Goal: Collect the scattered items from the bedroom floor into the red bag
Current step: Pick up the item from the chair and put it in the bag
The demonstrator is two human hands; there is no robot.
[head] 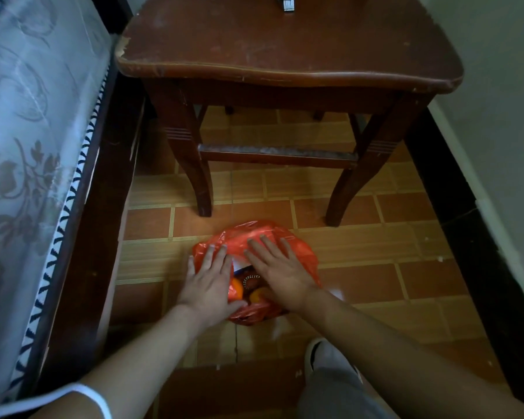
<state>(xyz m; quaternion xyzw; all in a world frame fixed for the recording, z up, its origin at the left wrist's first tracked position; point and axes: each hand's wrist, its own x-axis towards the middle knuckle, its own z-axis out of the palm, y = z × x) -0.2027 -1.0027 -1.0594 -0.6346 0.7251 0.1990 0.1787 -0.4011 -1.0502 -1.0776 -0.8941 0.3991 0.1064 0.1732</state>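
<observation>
1. Head view looks down on the red bag (256, 237), which sits on the tiled floor (375, 246) just in front of the wooden table (285, 43), between the person's two arms
2. Both hands lie flat on the bag with fingers straight and spread: the left hand (208, 282) presses the bag's left side, the right hand (280, 272) its right side; neither grasps anything
3. Between the hands the mouth gapes, showing orange pieces (256, 296), something dark with a speckled edge and a bit of white; what these are I cannot tell
4. The step looks like settling or closing a bag already loaded. To do it well, gather the thin plastic from both sides toward the middle rather than pushing down, so nothing squeezes out of the gap
5. Thin film may slide on smooth tile, so keep one palm steady while the other draws the edge over
6. A small white scrap (339, 293) lies on the tile just right of the bag, possibly still to be collected
7. A bed with a floral cover (28, 146) runs along the left, a pale wall (496, 116) with dark skirting along the right, and a foot in a light slipper (321, 355) stands near the bag
</observation>
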